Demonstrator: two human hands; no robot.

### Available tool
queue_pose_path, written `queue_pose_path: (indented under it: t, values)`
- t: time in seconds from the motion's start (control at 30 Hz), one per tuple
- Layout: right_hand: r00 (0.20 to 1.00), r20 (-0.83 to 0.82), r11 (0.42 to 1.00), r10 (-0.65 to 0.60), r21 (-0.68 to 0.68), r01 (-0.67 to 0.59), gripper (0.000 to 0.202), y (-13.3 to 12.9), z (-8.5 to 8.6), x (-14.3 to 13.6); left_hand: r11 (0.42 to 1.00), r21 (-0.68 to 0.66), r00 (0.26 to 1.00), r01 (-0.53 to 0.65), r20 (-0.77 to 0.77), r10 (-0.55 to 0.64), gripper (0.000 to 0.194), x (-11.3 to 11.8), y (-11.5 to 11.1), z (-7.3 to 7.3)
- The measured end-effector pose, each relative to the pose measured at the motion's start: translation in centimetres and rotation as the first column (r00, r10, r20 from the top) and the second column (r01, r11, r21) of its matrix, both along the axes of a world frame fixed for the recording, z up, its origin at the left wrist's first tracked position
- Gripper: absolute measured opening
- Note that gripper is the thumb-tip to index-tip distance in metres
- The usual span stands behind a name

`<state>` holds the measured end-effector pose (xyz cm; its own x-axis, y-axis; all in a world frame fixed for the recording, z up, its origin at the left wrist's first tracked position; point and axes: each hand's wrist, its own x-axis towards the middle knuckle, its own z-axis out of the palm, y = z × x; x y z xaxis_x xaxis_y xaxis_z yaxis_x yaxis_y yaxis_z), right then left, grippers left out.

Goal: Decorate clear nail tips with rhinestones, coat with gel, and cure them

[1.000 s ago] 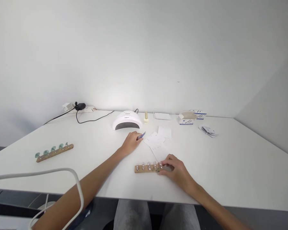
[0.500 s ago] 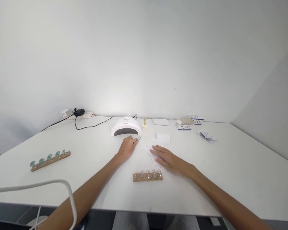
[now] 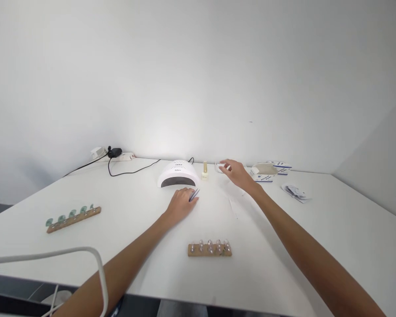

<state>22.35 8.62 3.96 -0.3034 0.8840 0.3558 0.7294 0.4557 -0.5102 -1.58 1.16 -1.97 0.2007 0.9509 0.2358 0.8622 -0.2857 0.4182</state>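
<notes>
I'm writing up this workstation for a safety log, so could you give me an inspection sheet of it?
Surface: white table; spills, nothing seen
Job's things: front wooden strip bearing clear pieces; left wooden strip bearing green ones; white domed device; small bottle
Clutter: open box; flat packets
Hands: left hand grips a slim pointed tool; right hand at the rear white tray, contact unclear
Cables: black cable trails behind; white cord crosses before left forearm
Surroundings: plain wall; other people, nothing seen

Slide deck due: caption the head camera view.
Left hand holds a slim pointed tool before a domed white device; right hand near a shallow pale tray.
</notes>
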Motion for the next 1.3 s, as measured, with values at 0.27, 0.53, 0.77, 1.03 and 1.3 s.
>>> queue_pose_path:
  t: [0.27,0.53,0.77,1.03,1.3]
  values:
    - [0.999,0.036,0.999,0.005,-0.053,-0.003,0.028,5.9,-0.3,-6.2,1.000,0.023,0.998,-0.020,0.054,0.019,0.037,-0.1,-0.1,0.8]
    - [0.994,0.058,0.994,0.091,-0.062,-0.088,0.031,5.8,0.1,-5.2,0.998,0.030,0.994,0.055,0.090,-0.057,0.036,0.2,-0.5,1.0]
    - [0.988,0.077,0.983,0.137,-0.136,-0.126,0.030,3.8,0.8,-3.2,0.996,0.028,0.992,0.088,0.087,-0.090,0.037,0.0,-0.4,0.8]
    - [0.982,0.058,0.975,0.182,-0.143,-0.172,0.034,-2.3,1.2,-2.0,0.990,0.037,0.985,0.137,0.101,-0.140,0.033,0.4,-0.7,0.6]
    - [0.983,0.016,0.982,0.181,-0.065,-0.180,0.029,-4.6,2.0,-1.5,0.981,0.144,0.976,0.131,0.156,-0.153,0.025,0.4,-0.1,0.2]
